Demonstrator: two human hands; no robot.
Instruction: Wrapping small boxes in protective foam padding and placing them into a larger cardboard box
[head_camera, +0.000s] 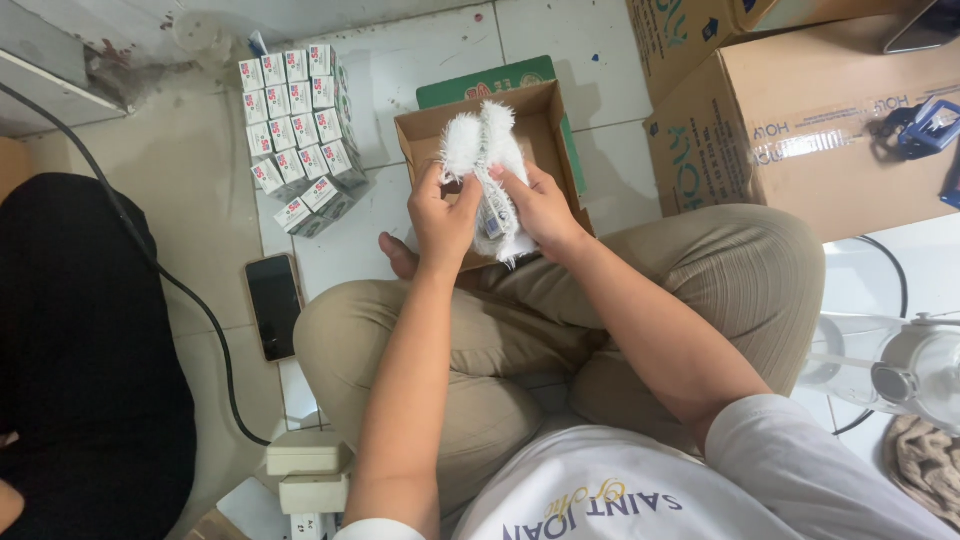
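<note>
- Two hands hold one fluffy white bundle (487, 150) up over a small open cardboard box (545, 115) on the tiled floor (420, 60).
- The left hand (443, 215) grips the left side of the bundle, with its fingers (432, 185) curled tight on the fluff.
- The right hand (540, 205) grips the right side of the bundle, and its fingers (512, 178) press into the fluff too.
- A small packet with a label (490, 222) peeks out between the two hands, low on the bundle.
- Just behind the small box, a green flat box (470, 85) lies under it.
- To the left of the small box sits a stack of little white and red cartons (297, 135).
- Nearer the person than that stack, a dark phone (273, 305) lies flat on the floor.
- To the right of the small box stand big brown cardboard boxes (800, 140).
- The person sits cross-legged in tan trousers (520, 340), with a bare foot (400, 258) touching the small box.
- A black cable (180, 290) runs across the floor, well to the left of the small box.
</note>
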